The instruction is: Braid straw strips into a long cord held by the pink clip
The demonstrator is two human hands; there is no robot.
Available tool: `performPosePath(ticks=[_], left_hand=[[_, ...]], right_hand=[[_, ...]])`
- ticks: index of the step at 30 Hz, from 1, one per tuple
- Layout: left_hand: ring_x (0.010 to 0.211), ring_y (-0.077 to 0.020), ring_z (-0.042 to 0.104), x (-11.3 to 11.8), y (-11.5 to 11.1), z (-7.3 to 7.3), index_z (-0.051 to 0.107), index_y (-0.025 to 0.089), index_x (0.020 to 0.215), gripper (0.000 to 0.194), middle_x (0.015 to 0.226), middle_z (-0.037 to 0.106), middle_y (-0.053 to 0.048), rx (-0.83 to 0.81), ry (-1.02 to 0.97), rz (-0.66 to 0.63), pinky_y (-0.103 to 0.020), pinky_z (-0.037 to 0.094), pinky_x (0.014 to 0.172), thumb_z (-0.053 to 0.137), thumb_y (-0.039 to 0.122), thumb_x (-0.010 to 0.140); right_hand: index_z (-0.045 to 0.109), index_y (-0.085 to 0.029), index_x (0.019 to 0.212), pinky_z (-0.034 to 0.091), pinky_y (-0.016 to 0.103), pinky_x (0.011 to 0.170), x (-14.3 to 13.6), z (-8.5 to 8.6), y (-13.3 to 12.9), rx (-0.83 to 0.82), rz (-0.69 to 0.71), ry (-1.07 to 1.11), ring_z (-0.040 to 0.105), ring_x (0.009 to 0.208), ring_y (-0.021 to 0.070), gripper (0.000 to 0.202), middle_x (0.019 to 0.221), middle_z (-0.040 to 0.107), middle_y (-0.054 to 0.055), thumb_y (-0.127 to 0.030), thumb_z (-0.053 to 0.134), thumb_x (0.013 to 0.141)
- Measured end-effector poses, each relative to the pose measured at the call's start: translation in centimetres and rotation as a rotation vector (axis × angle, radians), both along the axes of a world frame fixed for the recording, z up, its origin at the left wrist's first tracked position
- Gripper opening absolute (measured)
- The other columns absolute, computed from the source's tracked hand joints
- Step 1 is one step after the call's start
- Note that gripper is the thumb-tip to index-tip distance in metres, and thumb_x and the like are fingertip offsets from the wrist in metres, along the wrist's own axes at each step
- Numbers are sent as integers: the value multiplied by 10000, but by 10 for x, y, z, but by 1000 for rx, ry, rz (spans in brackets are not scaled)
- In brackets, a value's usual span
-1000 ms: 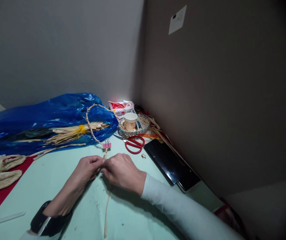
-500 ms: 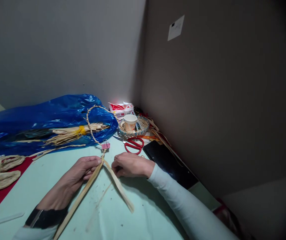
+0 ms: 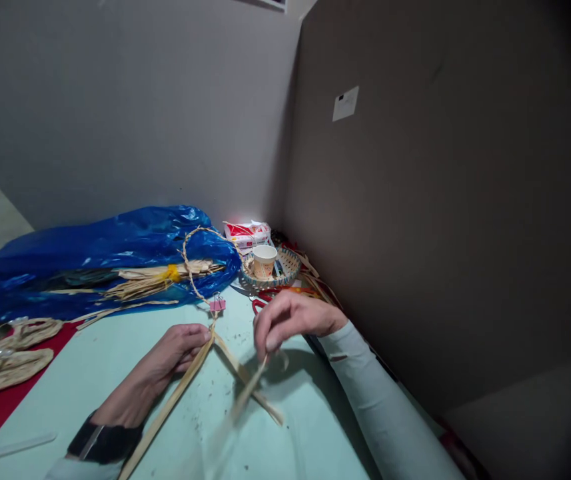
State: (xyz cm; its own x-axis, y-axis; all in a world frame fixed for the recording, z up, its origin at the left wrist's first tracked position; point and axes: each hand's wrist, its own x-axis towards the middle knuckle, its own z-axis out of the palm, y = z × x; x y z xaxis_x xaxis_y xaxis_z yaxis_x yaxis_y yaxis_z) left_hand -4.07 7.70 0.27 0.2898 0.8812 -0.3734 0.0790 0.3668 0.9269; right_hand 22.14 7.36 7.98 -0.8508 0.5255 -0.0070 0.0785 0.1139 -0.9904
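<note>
My left hand (image 3: 180, 343) pinches the base of a twisted straw cord (image 3: 185, 257), where it parts into flat strips. One long straw strip (image 3: 170, 401) runs from there down to the lower left. Another straw strip (image 3: 232, 362) slants down to the right over the tabletop. A pink binder clip (image 3: 218, 305) grips the cord just above my left fingertips. My right hand (image 3: 298, 323) is raised to the right of the strips, thumb and fingers pinched on a thin straw strip (image 3: 248, 393). That strip's lower end is smeared by motion.
Behind lie a blue plastic bag (image 3: 110, 240) and a tied straw bundle (image 3: 140, 283). A woven basket (image 3: 292, 267) holds a paper cup (image 3: 264, 263), near red-handled scissors (image 3: 258, 305) and a tissue pack (image 3: 248, 235). Woven straw soles (image 3: 10, 373) lie left, and a wall stands close at right.
My right hand has moved right and up from beside the cord's base, pulling a thin strip out. My left hand keeps its pinch. The camera view has tilted up slightly.
</note>
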Motion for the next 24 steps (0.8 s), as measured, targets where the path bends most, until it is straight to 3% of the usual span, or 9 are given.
performPosePath(ticks=[2, 3, 5, 7, 10, 15, 17, 20, 24], left_hand=[[365, -3, 180, 1, 0, 1, 535, 176, 586, 384, 421, 361, 125, 6, 4, -3, -171, 72, 384, 823, 430, 589], [364, -2, 182, 1, 0, 0, 531, 177, 583, 388, 421, 363, 124, 9, 4, -4, -171, 73, 384, 824, 432, 586], [366, 0, 185, 1, 0, -1, 526, 177, 580, 400, 429, 362, 125, 15, 3, -5, -169, 79, 384, 826, 441, 582], [369, 0, 188, 1, 1, -3, 536, 174, 595, 402, 439, 360, 127, 20, 1, -7, -166, 83, 384, 827, 450, 583], [379, -3, 187, 1, 2, -4, 547, 172, 609, 406, 454, 345, 133, 35, -5, -12, -164, 84, 387, 828, 464, 583], [392, -8, 210, 1, 0, 0, 614, 138, 638, 401, 495, 426, 90, 75, 17, -41, -172, 99, 396, 793, 495, 607], [396, -15, 225, 1, 0, 0, 623, 137, 655, 395, 506, 431, 84, 100, 47, -46, -177, 116, 401, 762, 505, 623], [390, -34, 232, 4, 0, -4, 582, 170, 648, 369, 496, 380, 102, 143, 126, -50, -192, 146, 403, 700, 520, 644], [394, -79, 281, 7, 0, -5, 505, 220, 614, 325, 473, 374, 93, 241, 311, -74, -227, 221, 420, 580, 526, 694]], right_hand=[[762, -122, 947, 458, 251, 891, -10, 1, -5, 31, 210, -133, 650, 1002, 193, 179, 1047, 728, 81, -241, 662, 857], [764, -129, 983, 451, 240, 892, -17, -1, -5, 80, 204, -166, 651, 1005, 191, 195, 1055, 731, 69, -244, 658, 867], [761, -130, 983, 453, 221, 814, -35, -13, -4, 220, -31, -179, 657, 879, 171, 205, 913, 738, 35, -271, 658, 876], [747, -137, 947, 431, 221, 756, -53, -29, 1, 351, -384, -206, 634, 816, 157, 168, 845, 720, 16, -243, 628, 892], [696, -123, 913, 404, 249, 713, -73, -52, 5, 378, -597, -246, 606, 808, 180, 148, 817, 694, 41, -245, 620, 878], [578, -128, 1057, 438, 224, 629, -90, -75, 6, 216, -631, -247, 630, 666, 150, 187, 709, 671, 13, -207, 565, 888], [593, -131, 956, 431, 208, 575, -92, -80, 8, 149, -617, -244, 593, 569, 121, 116, 659, 635, 0, -189, 506, 907], [593, -145, 725, 368, 199, 505, -93, -85, 12, 102, -591, -243, 473, 462, 84, 209, 575, 538, -32, -194, 495, 902], [610, -138, 637, 317, 209, 533, -90, -89, 14, 111, -650, -241, 411, 487, 77, 229, 512, 453, -58, -191, 568, 855]])
